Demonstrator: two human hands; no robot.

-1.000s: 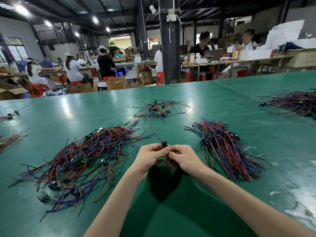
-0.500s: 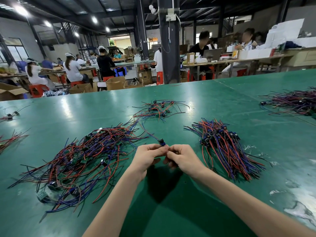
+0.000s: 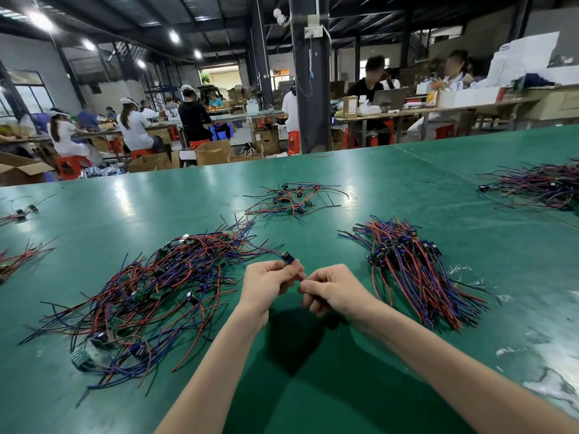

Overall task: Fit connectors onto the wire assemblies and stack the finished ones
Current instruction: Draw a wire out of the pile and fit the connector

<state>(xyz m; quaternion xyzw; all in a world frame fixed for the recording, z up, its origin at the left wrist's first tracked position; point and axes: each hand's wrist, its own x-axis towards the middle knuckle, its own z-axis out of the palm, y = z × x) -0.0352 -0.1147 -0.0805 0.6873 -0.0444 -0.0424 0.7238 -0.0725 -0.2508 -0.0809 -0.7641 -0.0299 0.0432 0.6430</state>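
My left hand (image 3: 269, 285) pinches a small blue-black connector (image 3: 287, 257) whose wires trail up and left into the loose tangle of red and blue wire assemblies (image 3: 150, 296). Close beside it, my right hand (image 3: 332, 289) has its fingers curled and pinches a short red wire end (image 3: 299, 278) between the two hands. To the right lies a neat stack of assemblies with connectors (image 3: 410, 264), its wires fanned toward the near right. Both hands hover over the green table (image 3: 313, 386).
A small scatter of assemblies (image 3: 294, 198) lies further back in the middle. Another wire heap (image 3: 539, 186) sits at the far right, and a few strays (image 3: 18, 258) at the left edge. Beyond the table's far edge, people sit at benches among cardboard boxes.
The connector in my left hand has tipped leftward, its wires now trailing left into the tangle. My hands have drawn slightly apart, baring a red wire end between them.
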